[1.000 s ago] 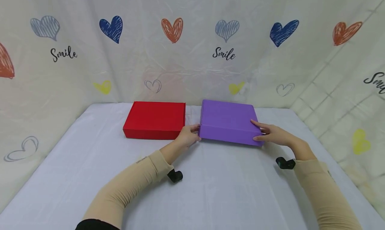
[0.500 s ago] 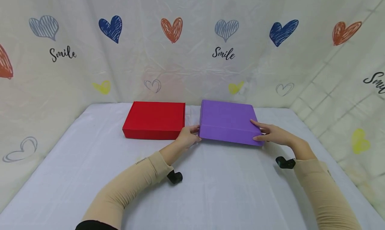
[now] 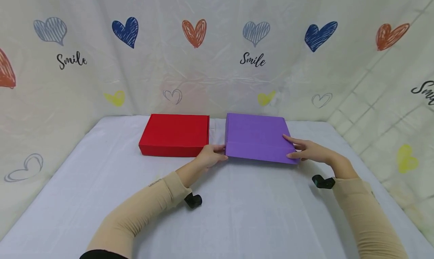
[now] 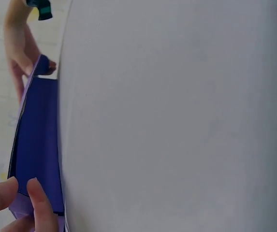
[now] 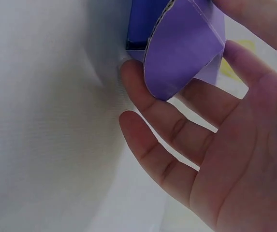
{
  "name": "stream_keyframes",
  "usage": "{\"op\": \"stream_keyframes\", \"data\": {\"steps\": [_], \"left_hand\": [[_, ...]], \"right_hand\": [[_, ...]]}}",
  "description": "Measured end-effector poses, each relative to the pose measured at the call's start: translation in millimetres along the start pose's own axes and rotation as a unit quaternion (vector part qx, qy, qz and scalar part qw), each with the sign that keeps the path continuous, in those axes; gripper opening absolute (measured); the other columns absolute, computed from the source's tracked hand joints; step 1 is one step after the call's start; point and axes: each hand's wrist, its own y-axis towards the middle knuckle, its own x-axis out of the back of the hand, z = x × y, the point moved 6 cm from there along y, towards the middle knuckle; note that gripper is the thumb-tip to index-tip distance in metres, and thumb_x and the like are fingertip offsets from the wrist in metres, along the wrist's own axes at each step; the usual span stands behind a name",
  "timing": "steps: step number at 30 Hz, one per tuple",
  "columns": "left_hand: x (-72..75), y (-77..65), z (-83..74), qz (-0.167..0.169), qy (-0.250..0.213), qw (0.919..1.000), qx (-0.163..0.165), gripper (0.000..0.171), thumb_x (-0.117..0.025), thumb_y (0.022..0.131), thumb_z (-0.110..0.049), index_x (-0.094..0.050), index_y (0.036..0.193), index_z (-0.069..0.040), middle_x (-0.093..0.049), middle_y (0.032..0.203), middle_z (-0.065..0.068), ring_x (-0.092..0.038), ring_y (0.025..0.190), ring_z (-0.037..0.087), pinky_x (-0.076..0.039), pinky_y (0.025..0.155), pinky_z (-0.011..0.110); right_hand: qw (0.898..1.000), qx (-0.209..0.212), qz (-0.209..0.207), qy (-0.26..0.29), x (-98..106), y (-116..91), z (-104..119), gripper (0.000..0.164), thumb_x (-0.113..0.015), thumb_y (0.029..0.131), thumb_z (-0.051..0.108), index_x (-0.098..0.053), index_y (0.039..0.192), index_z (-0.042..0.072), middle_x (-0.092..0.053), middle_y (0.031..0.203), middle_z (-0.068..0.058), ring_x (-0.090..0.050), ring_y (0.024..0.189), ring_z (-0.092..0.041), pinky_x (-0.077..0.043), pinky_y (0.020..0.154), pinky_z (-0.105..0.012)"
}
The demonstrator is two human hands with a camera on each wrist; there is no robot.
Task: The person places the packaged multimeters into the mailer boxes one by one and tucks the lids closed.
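A purple cardboard box (image 3: 257, 133) lies on the table right of centre. Its front panel stands out from the dark interior, which shows in the left wrist view. At the box's front left corner, my left hand (image 3: 207, 156) holds the side between thumb and fingers (image 4: 44, 208). My right hand (image 3: 313, 151) grips the front right corner, with one finger on the lid and the thumb at the front panel. In the right wrist view, fingers curl around a rounded purple side flap (image 5: 182, 53). Left of the purple box lies a shut red box (image 3: 174, 133).
A white cloth (image 3: 230, 210) covers the table. Behind it hangs a pale curtain (image 3: 217, 74) printed with hearts and the word "Smile". A narrow gap separates the two boxes. Each sleeve carries a small black wrist camera (image 3: 193, 200).
The purple box's front panel has swung slightly outward and up. My left hand and forearm have shifted a little toward me and left; the right hand has barely moved. The red box stays put.
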Motion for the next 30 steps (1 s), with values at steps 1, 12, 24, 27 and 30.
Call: {"op": "stream_keyframes", "data": {"steps": [1, 12, 24, 27, 30], "left_hand": [[0.2, 0.3, 0.7, 0.003, -0.001, 1.0000, 0.001, 0.057, -0.070, 0.092, 0.007, -0.051, 0.146, 0.005, -0.059, 0.142, 0.019, -0.058, 0.126, 0.029, -0.052, 0.100, 0.036], [0.0, -4.1, 2.1, 0.031, -0.001, 0.9991, 0.030, 0.048, -0.065, 0.099, -0.001, -0.052, 0.145, 0.008, -0.064, 0.135, 0.018, -0.070, 0.111, 0.026, -0.049, 0.105, 0.037], [-0.5, -0.6, 3.3, 0.033, -0.060, 0.9966, 0.044, 0.060, -0.066, 0.098, -0.001, -0.037, 0.150, 0.005, -0.056, 0.136, 0.025, -0.070, 0.106, 0.032, -0.052, 0.101, 0.037], [-1.9, 1.0, 2.0, 0.046, -0.038, 0.9977, 0.033, 0.065, -0.066, 0.099, -0.004, -0.031, 0.154, 0.000, -0.053, 0.140, 0.025, -0.070, 0.105, 0.030, -0.052, 0.101, 0.038], [-3.7, 1.1, 0.1, 0.068, -0.005, 0.9973, 0.029, 0.067, -0.063, 0.101, -0.006, -0.027, 0.158, -0.004, -0.050, 0.143, 0.024, -0.069, 0.103, 0.027, -0.051, 0.102, 0.039]], "right_hand": [[1.000, -0.002, 0.003, 0.001, -0.1, -0.2, -0.2, 0.088, -0.068, 0.099, 0.029, -0.013, 0.165, 0.013, -0.017, 0.160, -0.039, -0.027, 0.145, -0.055, -0.053, 0.095, -0.051], [1.000, -0.013, 0.018, -0.004, 1.1, 0.2, -1.1, 0.088, -0.067, 0.099, 0.030, -0.011, 0.165, 0.013, -0.013, 0.161, -0.038, -0.025, 0.145, -0.054, -0.052, 0.097, -0.053], [1.000, -0.002, 0.009, -0.017, 0.8, 2.0, -1.2, 0.089, -0.069, 0.099, 0.030, -0.011, 0.166, 0.015, -0.013, 0.162, -0.038, -0.032, 0.142, -0.055, -0.052, 0.096, -0.054], [1.000, 0.004, 0.003, -0.023, 1.5, 2.0, -1.3, 0.089, -0.069, 0.099, 0.030, -0.012, 0.165, 0.014, -0.015, 0.161, -0.038, -0.035, 0.141, -0.054, -0.052, 0.095, -0.052], [1.000, 0.010, -0.004, -0.022, 1.4, 1.1, -1.0, 0.087, -0.069, 0.099, 0.030, -0.014, 0.166, 0.015, -0.016, 0.161, -0.037, -0.035, 0.142, -0.053, -0.050, 0.097, -0.053]]}}
